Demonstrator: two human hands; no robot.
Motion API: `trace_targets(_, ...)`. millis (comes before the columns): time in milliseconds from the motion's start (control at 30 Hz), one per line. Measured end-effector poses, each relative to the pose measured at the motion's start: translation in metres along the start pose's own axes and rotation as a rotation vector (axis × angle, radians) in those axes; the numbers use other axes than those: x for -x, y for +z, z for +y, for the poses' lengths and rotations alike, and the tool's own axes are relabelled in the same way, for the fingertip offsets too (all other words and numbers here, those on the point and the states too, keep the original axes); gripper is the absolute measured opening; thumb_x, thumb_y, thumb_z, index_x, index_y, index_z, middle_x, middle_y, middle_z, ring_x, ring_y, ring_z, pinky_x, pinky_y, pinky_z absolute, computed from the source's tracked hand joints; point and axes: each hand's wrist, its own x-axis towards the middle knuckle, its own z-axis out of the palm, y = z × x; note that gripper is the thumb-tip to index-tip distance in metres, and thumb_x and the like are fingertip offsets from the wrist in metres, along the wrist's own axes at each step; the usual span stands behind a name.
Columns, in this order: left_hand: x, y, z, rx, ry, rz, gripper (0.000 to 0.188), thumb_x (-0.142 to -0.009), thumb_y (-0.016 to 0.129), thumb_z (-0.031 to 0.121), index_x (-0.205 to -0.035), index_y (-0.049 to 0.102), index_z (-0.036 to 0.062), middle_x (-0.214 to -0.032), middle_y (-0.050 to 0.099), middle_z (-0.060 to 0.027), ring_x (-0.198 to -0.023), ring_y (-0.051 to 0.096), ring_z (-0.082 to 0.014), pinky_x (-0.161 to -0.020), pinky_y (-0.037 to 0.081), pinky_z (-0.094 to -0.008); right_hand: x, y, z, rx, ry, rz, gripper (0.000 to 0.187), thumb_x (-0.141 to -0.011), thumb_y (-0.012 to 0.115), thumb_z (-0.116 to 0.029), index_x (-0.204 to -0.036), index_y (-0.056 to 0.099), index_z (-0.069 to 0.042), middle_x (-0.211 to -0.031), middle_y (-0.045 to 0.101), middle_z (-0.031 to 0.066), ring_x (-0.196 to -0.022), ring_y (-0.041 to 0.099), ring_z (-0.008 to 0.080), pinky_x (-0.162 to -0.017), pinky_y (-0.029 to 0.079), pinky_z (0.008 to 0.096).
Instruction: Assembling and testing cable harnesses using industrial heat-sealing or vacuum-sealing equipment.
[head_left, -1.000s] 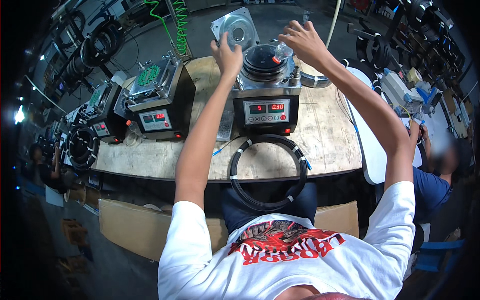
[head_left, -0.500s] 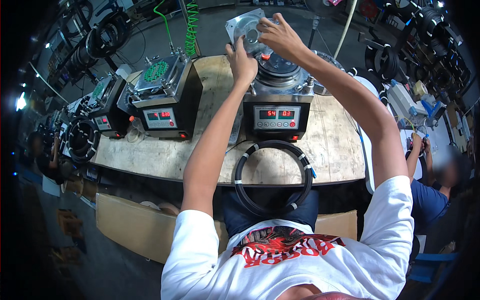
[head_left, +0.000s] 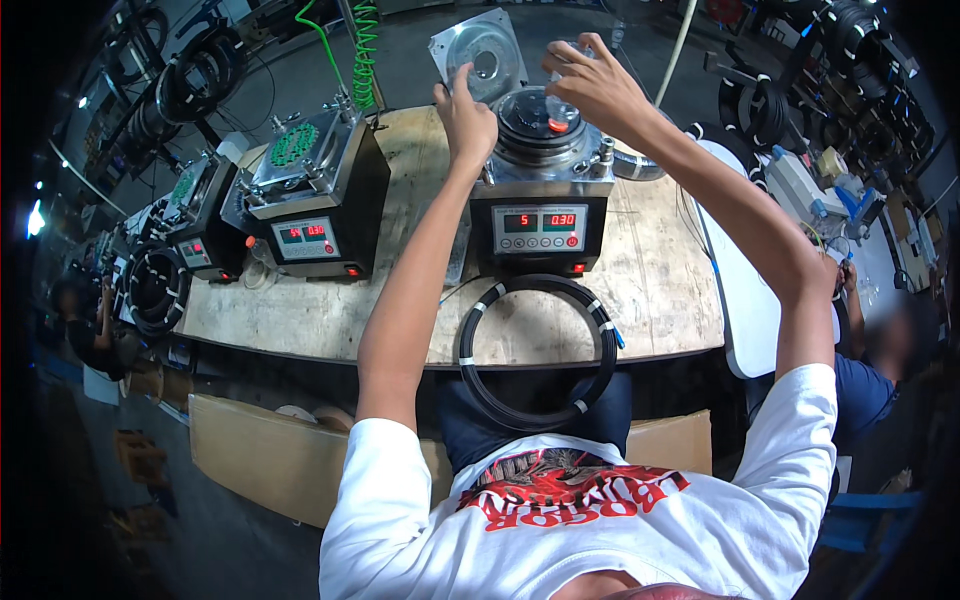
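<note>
Plastic bottle [head_left: 562, 108], red tip down, sat gripped in the right hand [head_left: 594, 88] over the black disc [head_left: 522, 115]! Left hand [head_left: 466, 124], half-curled, was by the raised metal plate [head_left: 505, 62]; any hold was unclear. The machine [head_left: 550, 185] stood open, plate not down; red digits lit its panel [head_left: 538, 228], lettering [head_left: 575, 500] crossed the shirt [head_left: 385, 510].

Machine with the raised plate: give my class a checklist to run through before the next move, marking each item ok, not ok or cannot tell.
1. Right hand grips the clear bottle: ok.
2. Red cap angled down over the black disc: ok.
3. Metal plate tilted up, leaving the disc uncovered: ok.
4. Left hand touching the plate: cannot tell; the fingers overlap it in view.
5. Machine display lit: ok.
6. Black cable coil fully on the table: not ok; it extends past the front edge.
</note>
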Motion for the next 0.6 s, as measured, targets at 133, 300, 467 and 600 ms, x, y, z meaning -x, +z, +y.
trace_targets(133,0.001,-0.002,-0.006,-0.029,0.080,0.000,0.058,-0.082,0.048,-0.011,-0.136,0.050,0.0094,-0.145,0.031,-0.0354,-0.137,0.036,-0.0482,-0.110,0.033,-0.0511,-0.005,0.018,-0.007,-0.245,0.171,0.037,0.044,-0.074,0.074,-0.003,-0.114,0.075,-0.023,-0.125,0.061,-0.0003,-0.126,0.047,0.0180,-0.103,0.033,0.0409)
trace_targets(300,0.012,-0.003,0.011,0.035,0.121,0.146,0.055,-0.083,0.050,-0.008,-0.134,0.053,0.0127,-0.137,0.042,-0.0245,-0.128,0.045,-0.0382,-0.105,0.038,-0.0426,0.015,0.051,0.001,-0.422,0.518,0.131,0.045,-0.074,0.077,-0.015,-0.119,0.072,-0.022,-0.113,0.065,0.0065,-0.117,0.054,0.0260,-0.094,0.039,0.0492)
trace_targets(467,0.010,-0.019,0.049,-0.090,0.469,0.073,0.038,-0.088,0.062,0.004,-0.125,0.064,0.0110,-0.113,0.060,-0.0190,-0.111,0.055,-0.0339,-0.100,0.043,-0.0410,0.026,0.069,0.006,-0.835,0.741,0.312,0.053,-0.077,0.084,-0.033,-0.124,0.069,-0.013,-0.115,0.068,0.0182,-0.114,0.062,0.0356,-0.095,0.046,0.0513)
trace_targets(600,-0.010,-0.007,0.072,0.372,0.098,-0.321,0.037,-0.093,0.070,0.024,-0.116,0.065,-0.0046,-0.113,0.068,-0.0174,-0.103,0.067,-0.0247,-0.088,0.052,-0.0334,0.005,0.056,-0.009,-1.354,0.784,0.459,0.068,-0.075,0.086,-0.037,-0.127,0.064,0.001,-0.117,0.069,0.0263,-0.117,0.064,0.0338,-0.096,0.051,0.0414)
